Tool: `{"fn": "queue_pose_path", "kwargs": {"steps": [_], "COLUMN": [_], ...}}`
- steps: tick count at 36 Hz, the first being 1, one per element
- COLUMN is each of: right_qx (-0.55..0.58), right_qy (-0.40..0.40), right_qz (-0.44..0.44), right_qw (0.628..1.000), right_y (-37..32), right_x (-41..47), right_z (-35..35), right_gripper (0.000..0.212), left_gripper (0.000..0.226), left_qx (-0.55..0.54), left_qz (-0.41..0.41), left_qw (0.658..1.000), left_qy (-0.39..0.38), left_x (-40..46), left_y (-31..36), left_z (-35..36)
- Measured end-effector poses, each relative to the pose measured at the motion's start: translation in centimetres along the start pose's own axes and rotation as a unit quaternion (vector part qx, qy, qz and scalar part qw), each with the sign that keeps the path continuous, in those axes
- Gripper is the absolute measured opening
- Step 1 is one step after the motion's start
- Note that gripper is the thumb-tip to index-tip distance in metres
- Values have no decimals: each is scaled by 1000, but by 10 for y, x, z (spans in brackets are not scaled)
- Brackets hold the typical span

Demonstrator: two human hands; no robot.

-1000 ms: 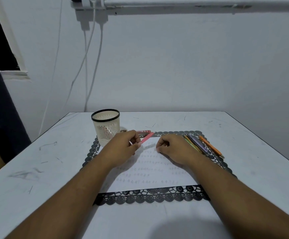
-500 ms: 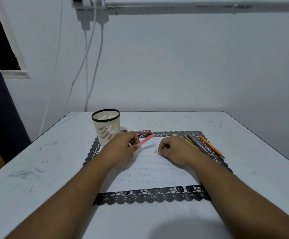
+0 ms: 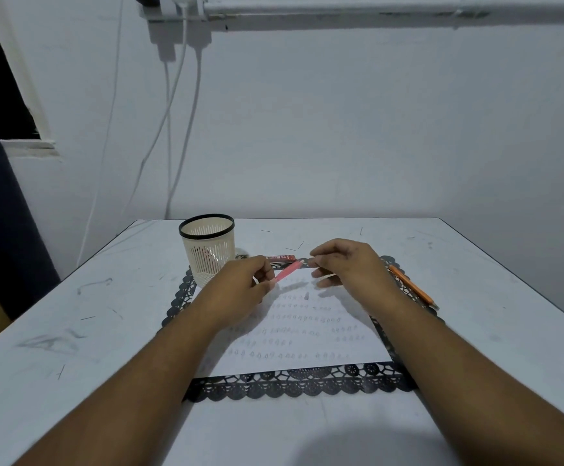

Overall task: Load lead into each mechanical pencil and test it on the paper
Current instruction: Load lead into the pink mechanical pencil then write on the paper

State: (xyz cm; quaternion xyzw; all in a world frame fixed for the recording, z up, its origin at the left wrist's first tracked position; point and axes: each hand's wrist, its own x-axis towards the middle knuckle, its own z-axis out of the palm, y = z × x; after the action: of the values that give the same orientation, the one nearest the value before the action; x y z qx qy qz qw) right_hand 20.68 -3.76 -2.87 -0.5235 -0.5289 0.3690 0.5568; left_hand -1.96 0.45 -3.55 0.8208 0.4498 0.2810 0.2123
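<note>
Head view shows the left hand (image 3: 240, 290) pinching a pink pencil (image 3: 287, 271) by its lower end, the free end slanting up and away toward the right hand (image 3: 348, 269). That right hand hovers just beside the pencil's raised end, thumb and forefinger drawn close together as if pinching something thin; whether a lead sits between them is too small to tell. Below both hands lies the paper (image 3: 300, 334) on a black lace mat (image 3: 294, 386), and the paper already carries several rows of small pencil marks, so a good share of testing looks done. Beyond the left hand stands a slotted cup (image 3: 208, 247), and past the pink pencil's tip a red lead case (image 3: 280, 257) lies flat. Outside the right wrist an orange pencil (image 3: 411, 288) rests on the mat's edge; others may lie hidden behind the hand. Judging by this, the pink pencil is mid-loading and untested, and at least the orange one may remain.
</note>
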Motion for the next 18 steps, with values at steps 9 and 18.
{"fn": "queue_pose_path", "kwargs": {"steps": [9,18], "right_qx": [77,68], "right_qy": [11,12], "right_qz": [12,8], "right_qw": [997,998], "right_y": [1,2], "right_x": [-2,-4], "right_z": [12,13], "right_gripper": [6,7], "left_gripper": [13,13], "left_qx": [-2,-1], "left_qz": [10,14], "left_qw": [1000,1000], "left_qy": [6,8], "left_x": [0,1], "left_y": [2,0], "left_z": [2,3]}}
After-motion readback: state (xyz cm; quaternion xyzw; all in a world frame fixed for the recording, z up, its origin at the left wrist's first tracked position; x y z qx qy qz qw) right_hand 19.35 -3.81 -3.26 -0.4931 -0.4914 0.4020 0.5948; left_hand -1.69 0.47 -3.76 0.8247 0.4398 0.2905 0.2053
